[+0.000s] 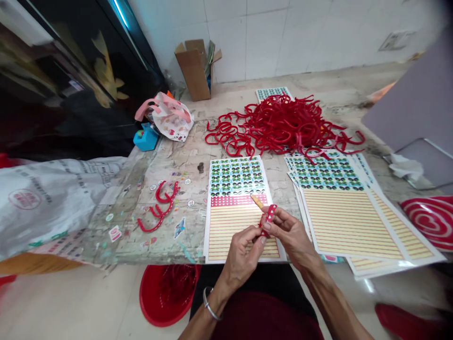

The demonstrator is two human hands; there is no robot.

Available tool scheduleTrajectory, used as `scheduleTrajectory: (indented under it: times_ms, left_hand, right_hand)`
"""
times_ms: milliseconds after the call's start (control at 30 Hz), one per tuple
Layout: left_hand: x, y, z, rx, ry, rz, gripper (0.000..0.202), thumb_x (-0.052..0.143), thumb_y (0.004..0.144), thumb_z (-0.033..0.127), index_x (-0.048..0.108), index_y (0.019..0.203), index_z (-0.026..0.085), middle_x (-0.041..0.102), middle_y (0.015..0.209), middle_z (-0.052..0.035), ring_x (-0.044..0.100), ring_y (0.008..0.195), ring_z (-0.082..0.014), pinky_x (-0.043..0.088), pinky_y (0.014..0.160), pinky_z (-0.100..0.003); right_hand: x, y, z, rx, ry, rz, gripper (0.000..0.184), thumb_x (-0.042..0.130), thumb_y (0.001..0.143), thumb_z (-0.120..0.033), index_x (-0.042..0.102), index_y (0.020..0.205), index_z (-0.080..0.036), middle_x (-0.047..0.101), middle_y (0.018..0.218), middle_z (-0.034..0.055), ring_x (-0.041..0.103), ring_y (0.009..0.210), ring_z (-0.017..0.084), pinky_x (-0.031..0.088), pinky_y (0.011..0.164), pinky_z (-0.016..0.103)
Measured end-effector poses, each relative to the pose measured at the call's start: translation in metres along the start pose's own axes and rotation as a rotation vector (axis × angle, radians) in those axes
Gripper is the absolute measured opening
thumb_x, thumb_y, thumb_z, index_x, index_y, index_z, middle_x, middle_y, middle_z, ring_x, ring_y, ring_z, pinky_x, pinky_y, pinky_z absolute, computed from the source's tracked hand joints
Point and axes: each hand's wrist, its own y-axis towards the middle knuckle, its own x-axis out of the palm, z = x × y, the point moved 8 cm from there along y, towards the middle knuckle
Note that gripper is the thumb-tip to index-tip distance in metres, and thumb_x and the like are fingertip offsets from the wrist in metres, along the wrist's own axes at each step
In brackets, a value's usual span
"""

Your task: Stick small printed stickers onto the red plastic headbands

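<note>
My left hand (244, 252) and my right hand (288, 231) meet over the near edge of a sticker sheet (226, 222). Both pinch a small red plastic strip (269, 215) between their fingertips. My right hand also holds a thin tan stick (257, 202) that points up and left over the sheet. The sheet carries rows of green and blue eye stickers, a pink band and yellow-red stripes. A big heap of red plastic hooks (283, 123) lies at the back of the table.
A stack of similar sticker sheets (348, 222) lies to the right. A few loose red hooks (159, 208) lie left. A cardboard box (194, 68), a printed bag (173, 118), a white sack (53, 193) and a red basket (166, 293) below are around.
</note>
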Motion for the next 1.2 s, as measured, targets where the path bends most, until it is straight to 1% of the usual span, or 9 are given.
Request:
scheduleTrajectory:
  times_ms: [133,233,367,467,667,767,900,1067,1200]
  left_hand:
    - [-0.001,-0.001,-0.004,0.002,0.01,-0.013,0.017,0.046,0.086,0.023,0.061,0.082,0.014,0.055,0.072,-0.0035,0.05,0.071,-0.0145,0.039,0.068,-0.025]
    - [-0.001,-0.001,-0.007,0.001,0.006,-0.029,0.016,0.046,0.085,0.022,0.059,0.079,0.014,0.054,0.072,-0.0032,0.05,0.07,-0.0143,0.039,0.068,-0.025]
    - [-0.002,-0.001,-0.009,0.011,0.001,-0.034,0.014,0.047,0.084,0.021,0.058,0.078,0.015,0.055,0.073,-0.0034,0.05,0.07,-0.0144,0.039,0.069,-0.026]
    - [-0.003,-0.001,-0.01,0.012,-0.005,-0.029,0.014,0.047,0.084,0.021,0.058,0.078,0.015,0.055,0.074,-0.0036,0.05,0.071,-0.0147,0.039,0.069,-0.026]
    - [-0.001,-0.002,-0.009,0.021,-0.026,-0.048,0.014,0.048,0.083,0.021,0.06,0.079,0.014,0.056,0.071,-0.0037,0.051,0.069,-0.0148,0.039,0.067,-0.026]
    - [0.001,-0.002,-0.009,0.019,-0.042,-0.059,0.015,0.048,0.083,0.02,0.06,0.079,0.014,0.057,0.073,-0.0048,0.052,0.07,-0.0153,0.039,0.067,-0.026]
    - [0.003,-0.002,-0.01,0.014,-0.039,-0.069,0.013,0.049,0.082,0.019,0.06,0.077,0.014,0.057,0.073,-0.0049,0.052,0.07,-0.0153,0.039,0.067,-0.026]
    - [0.004,-0.003,-0.01,0.03,-0.045,-0.081,0.011,0.05,0.081,0.018,0.06,0.076,0.014,0.057,0.072,-0.0046,0.051,0.067,-0.0145,0.038,0.064,-0.025]
    - [0.004,-0.005,-0.005,0.04,-0.003,-0.091,0.012,0.05,0.08,0.016,0.059,0.073,0.014,0.053,0.068,-0.0024,0.046,0.063,-0.0121,0.037,0.061,-0.024]
  right_hand:
    - [-0.003,0.001,0.003,0.012,-0.008,0.007,0.039,0.076,0.063,-0.031,0.061,0.098,-0.021,0.063,0.08,0.0012,0.057,0.068,0.013,0.047,0.063,0.025]
    - [-0.002,0.001,0.002,0.012,-0.021,0.002,0.036,0.075,0.063,-0.032,0.06,0.093,-0.019,0.061,0.078,0.0013,0.056,0.068,0.013,0.047,0.064,0.026]
    - [0.002,0.0,-0.001,-0.001,-0.013,-0.016,0.031,0.075,0.064,-0.031,0.059,0.087,-0.019,0.06,0.079,0.0016,0.055,0.071,0.013,0.046,0.066,0.025]
    - [0.004,-0.001,-0.001,0.003,-0.03,-0.023,0.03,0.074,0.064,-0.033,0.059,0.085,-0.018,0.059,0.078,0.002,0.054,0.071,0.014,0.045,0.065,0.026]
    - [0.0,-0.001,-0.002,-0.003,-0.039,0.0,0.024,0.069,0.07,-0.038,0.059,0.075,-0.017,0.057,0.067,-0.0008,0.049,0.06,0.011,0.04,0.06,0.024]
    - [-0.003,-0.001,-0.004,-0.006,-0.041,0.009,0.023,0.066,0.073,-0.038,0.059,0.072,-0.017,0.057,0.066,-0.0006,0.049,0.059,0.011,0.04,0.061,0.025]
    - [-0.006,0.0,-0.008,-0.03,-0.097,0.03,0.027,0.06,0.077,-0.042,0.06,0.068,-0.016,0.057,0.064,0.0004,0.048,0.057,0.011,0.04,0.059,0.025]
    - [-0.007,0.001,-0.015,-0.1,-0.201,0.052,0.036,0.051,0.083,-0.045,0.058,0.06,-0.017,0.051,0.055,-0.001,0.044,0.054,0.011,0.037,0.055,0.024]
    - [-0.007,0.001,-0.013,-0.088,-0.23,0.057,0.04,0.046,0.085,-0.047,0.059,0.062,-0.017,0.052,0.054,0.0002,0.044,0.052,0.012,0.036,0.054,0.025]
